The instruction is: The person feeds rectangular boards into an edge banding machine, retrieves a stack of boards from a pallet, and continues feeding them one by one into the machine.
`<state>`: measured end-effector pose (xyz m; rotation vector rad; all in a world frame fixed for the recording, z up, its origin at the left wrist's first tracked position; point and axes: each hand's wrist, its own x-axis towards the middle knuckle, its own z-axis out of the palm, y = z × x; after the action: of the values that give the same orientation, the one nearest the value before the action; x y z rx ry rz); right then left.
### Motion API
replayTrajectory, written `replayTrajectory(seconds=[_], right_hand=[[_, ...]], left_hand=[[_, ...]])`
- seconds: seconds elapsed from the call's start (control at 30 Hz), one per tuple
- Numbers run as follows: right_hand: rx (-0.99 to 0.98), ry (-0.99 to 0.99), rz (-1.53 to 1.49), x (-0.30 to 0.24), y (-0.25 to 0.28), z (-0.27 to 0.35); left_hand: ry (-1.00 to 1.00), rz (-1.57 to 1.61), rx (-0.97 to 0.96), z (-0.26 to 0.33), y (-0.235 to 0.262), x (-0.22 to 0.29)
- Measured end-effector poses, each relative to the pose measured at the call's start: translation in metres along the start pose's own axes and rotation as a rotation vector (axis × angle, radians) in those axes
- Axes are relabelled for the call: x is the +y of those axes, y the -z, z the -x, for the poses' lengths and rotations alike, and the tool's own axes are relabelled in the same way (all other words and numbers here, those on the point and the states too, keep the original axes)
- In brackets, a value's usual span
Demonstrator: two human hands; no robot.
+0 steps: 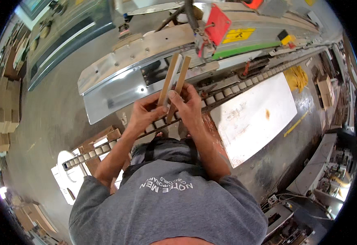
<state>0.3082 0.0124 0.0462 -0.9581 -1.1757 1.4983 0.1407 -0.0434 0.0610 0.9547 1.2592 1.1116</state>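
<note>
Two narrow board strips stand side by side in front of me, above a roller rail. The left strip [169,79] has a brown edge and a pale white face, and my left hand [145,111] is closed around its lower end. My right hand [190,109] grips the right strip [181,76], which is brown along the side I see; its lower end reaches below my fingers. Both strips tilt slightly to the right at the top, with a small gap between them. Some fingertips are hidden behind the strips.
The roller rail [237,87] runs across in front of me, beside a long machine with a shiny metal plate [113,96]. A large white panel [260,118] lies to the right, near a yellow cloth [296,79]. Stacked cardboard [3,106] stands at far left.
</note>
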Motion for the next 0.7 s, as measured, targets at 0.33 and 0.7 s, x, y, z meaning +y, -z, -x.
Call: replayTrajectory(seconds=[0.33, 0.7], right_hand=[[-0.329, -0.089, 0.464, 0.005, -0.064, -0.001], [-0.263, 0.032, 0.361, 0.056, -0.123, -0.021]], left_hand=[[-0.828, -1.063, 0.330, -0.049, 0.147, -0.026], [-0.581, -1.172, 0.479, -0.028, 0.174, -0.033]])
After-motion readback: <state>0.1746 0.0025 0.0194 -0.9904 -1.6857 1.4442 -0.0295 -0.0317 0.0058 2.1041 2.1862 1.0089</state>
